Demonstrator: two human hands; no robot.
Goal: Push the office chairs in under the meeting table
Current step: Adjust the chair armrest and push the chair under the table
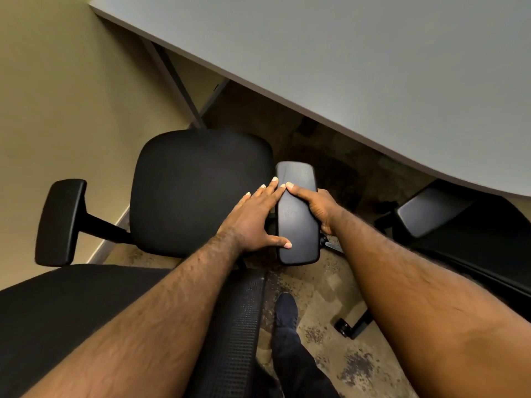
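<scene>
A black office chair stands below me, its seat [198, 193] just short of the grey meeting table [359, 58]. Its right armrest pad [297, 222] lies between my hands. My left hand [255, 222] rests flat against the pad's left side, fingers spread and thumb under the near end. My right hand [314, 208] wraps the pad from the right, thumb on top. The chair's left armrest [61, 222] sticks out toward the wall. The mesh backrest [235, 334] is right under my arms.
A second black chair [459, 234] stands at the right, partly under the table edge, one castor [343, 327] showing. A beige wall [66, 90] runs close on the left. A table leg [178, 84] stands at the back. My foot [286, 311] is on the patterned carpet.
</scene>
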